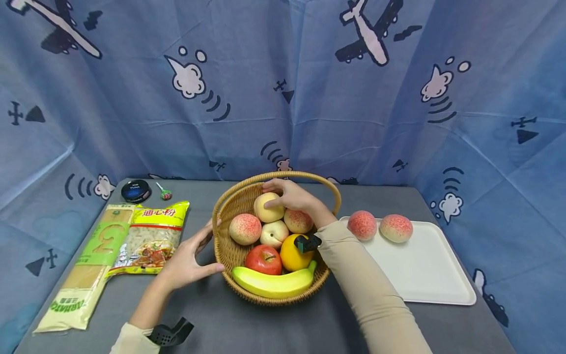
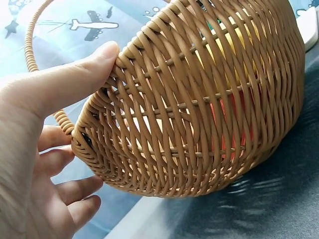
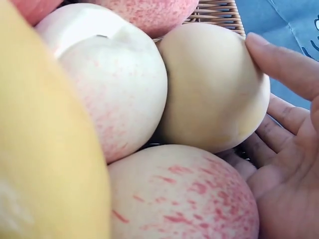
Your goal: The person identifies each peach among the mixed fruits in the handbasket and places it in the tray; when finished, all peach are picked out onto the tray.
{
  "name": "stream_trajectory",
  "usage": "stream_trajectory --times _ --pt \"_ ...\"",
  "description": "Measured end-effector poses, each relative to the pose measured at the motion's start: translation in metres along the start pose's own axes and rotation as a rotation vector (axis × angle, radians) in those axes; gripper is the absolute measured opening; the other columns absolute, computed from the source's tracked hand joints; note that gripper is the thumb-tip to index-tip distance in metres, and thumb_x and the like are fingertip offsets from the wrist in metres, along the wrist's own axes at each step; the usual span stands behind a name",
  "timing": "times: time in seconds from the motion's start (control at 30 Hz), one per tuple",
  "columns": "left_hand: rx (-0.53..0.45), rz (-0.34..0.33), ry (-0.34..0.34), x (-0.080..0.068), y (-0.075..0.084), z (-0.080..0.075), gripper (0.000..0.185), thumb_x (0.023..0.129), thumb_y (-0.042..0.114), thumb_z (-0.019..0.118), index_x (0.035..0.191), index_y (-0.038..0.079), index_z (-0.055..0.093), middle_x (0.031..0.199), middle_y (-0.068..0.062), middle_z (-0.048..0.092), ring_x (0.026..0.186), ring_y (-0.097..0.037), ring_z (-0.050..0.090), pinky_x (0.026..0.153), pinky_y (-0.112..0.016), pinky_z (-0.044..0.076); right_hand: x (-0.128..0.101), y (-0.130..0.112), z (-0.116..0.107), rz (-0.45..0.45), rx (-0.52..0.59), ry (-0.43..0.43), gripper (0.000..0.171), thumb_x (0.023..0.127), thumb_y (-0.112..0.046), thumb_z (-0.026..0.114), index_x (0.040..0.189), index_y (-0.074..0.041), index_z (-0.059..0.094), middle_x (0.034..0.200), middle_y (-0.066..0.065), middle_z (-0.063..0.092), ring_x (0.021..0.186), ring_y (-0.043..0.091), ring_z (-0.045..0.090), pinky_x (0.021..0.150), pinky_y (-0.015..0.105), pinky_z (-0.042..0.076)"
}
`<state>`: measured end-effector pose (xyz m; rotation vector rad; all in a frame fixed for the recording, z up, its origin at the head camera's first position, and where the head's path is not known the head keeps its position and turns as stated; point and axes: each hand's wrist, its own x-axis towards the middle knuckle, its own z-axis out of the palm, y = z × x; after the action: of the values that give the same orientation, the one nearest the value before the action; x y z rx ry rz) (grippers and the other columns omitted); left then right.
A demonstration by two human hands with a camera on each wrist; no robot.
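A wicker basket (image 1: 222,248) with a hoop handle stands mid-table, filled with peaches, a red apple (image 1: 264,259), an orange fruit (image 1: 288,256) and a banana (image 1: 274,284). My right hand (image 1: 289,196) reaches into it and grips a pale yellow peach (image 1: 267,209) at the back. In the right wrist view the thumb (image 3: 284,62) lies on that pale peach (image 3: 214,89), with the other fingers cupped behind it. My left hand (image 1: 190,258) rests against the basket's left outer wall (image 2: 199,99), with its thumb (image 2: 75,74) pressed flat on the weave.
A white tray (image 1: 420,270) at the right carries two pink peaches (image 1: 362,224) (image 1: 396,227). On the left lie a macaroni packet (image 1: 148,238), a long spaghetti packet (image 1: 88,265), a round tin (image 1: 136,191) and a lollipop (image 1: 165,193). Blue cloth walls surround the grey table.
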<state>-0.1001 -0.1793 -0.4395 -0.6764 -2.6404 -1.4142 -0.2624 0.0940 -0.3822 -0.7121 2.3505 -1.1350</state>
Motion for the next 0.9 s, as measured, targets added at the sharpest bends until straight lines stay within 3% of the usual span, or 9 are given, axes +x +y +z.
stream_trajectory --times 0.4,0.57,0.77,0.9 --pt "0.024 -0.01 -0.003 0.0 0.001 0.0 0.094 0.072 0.019 0.083 0.149 0.013 0.03 0.156 -0.013 0.024 0.138 -0.032 0.031 0.108 -0.039 0.037 -0.004 -0.003 0.002 0.031 -0.076 -0.008 0.062 0.08 -0.027 0.077 0.135 -0.012 0.052 0.142 0.007 0.047 0.123 0.025 0.047 0.105 0.041 0.041" --pt "0.023 -0.004 -0.008 0.0 0.001 0.001 0.095 0.072 0.019 0.083 0.15 0.013 0.03 0.156 -0.014 0.024 0.138 -0.033 0.031 0.106 -0.044 0.037 -0.006 -0.002 0.001 0.006 -0.049 -0.001 0.06 0.079 -0.023 0.077 0.132 -0.011 0.052 0.14 0.008 0.046 0.123 0.025 0.046 0.105 0.04 0.04" --pt "0.013 0.005 -0.01 0.0 0.0 0.001 0.095 0.072 0.019 0.083 0.15 0.013 0.029 0.156 -0.013 0.024 0.138 -0.034 0.031 0.105 -0.047 0.038 -0.01 -0.003 0.0 -0.004 -0.11 -0.026 0.066 0.079 -0.026 0.077 0.137 -0.012 0.049 0.144 0.011 0.041 0.119 0.026 0.048 0.102 0.041 0.042" --pt "0.012 0.012 -0.006 0.0 0.0 0.001 0.094 0.072 0.019 0.083 0.149 0.011 0.029 0.156 -0.013 0.025 0.137 -0.034 0.033 0.105 -0.047 0.039 -0.011 -0.006 -0.001 -0.015 -0.145 -0.053 0.071 0.078 -0.028 0.078 0.139 -0.01 0.047 0.14 0.009 0.047 0.114 0.025 0.053 0.098 0.04 0.046"
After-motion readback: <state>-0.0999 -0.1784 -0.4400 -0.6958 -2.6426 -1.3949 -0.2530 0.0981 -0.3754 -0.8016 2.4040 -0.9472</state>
